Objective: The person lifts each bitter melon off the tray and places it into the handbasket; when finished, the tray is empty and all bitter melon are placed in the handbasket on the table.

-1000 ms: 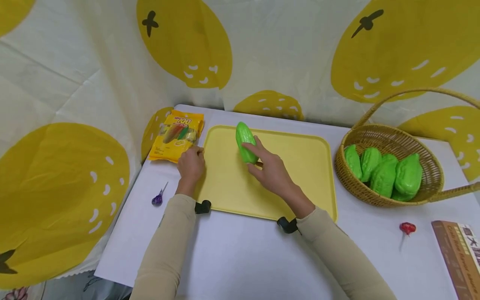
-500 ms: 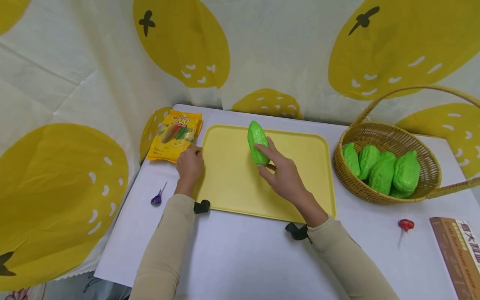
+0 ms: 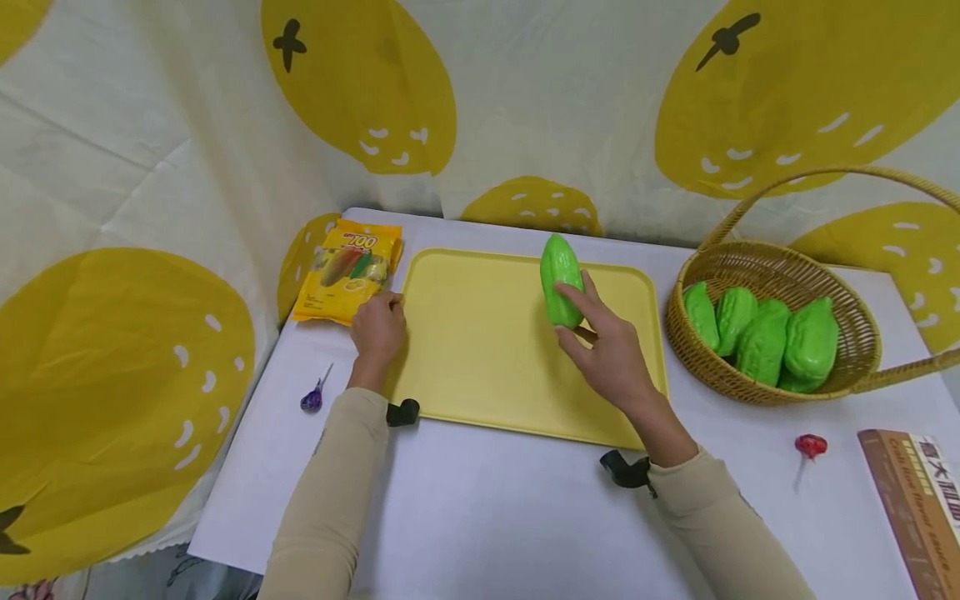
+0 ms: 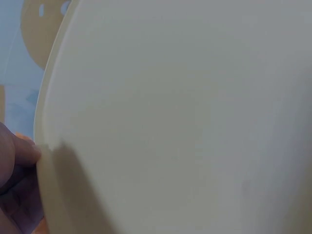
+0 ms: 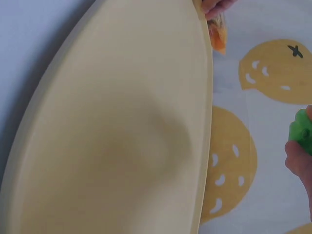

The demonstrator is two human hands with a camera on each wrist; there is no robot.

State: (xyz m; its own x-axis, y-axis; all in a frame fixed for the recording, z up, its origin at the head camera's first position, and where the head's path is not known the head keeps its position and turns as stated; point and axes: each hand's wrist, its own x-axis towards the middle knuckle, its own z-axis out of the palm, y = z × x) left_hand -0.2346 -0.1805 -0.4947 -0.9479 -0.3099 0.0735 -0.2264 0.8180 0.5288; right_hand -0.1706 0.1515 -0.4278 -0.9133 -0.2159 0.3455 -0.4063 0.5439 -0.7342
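Note:
In the head view my right hand [image 3: 611, 354] holds a green, ridged toy bitter melon [image 3: 560, 279] by its near part, thumb on one side and fingers on the other. The melon stands nearly upright over the right half of a yellow tray [image 3: 480, 350]. At the right edge of the right wrist view, fingers [image 5: 295, 158] clasp the lobed end of the melon [image 5: 298, 131]. My left hand [image 3: 378, 333] grips the tray's left rim; in the left wrist view its thumb [image 4: 29, 152] lies on that rim, the other fingers outside it.
Right of the tray stands a wicker basket [image 3: 678, 342] with a tall handle and several green melons [image 3: 763, 342]. A yellow candy bag [image 3: 348, 271] lies at back left. Lollipops, purple [image 3: 312, 399] and red [image 3: 811, 446], and a brown box [image 3: 911, 492] lie around on the white table [image 3: 487, 517].
My right hand has carried the toy bitter melon to the right across the tray, from near its middle to over its right half. The left hand stays at the tray's left rim.

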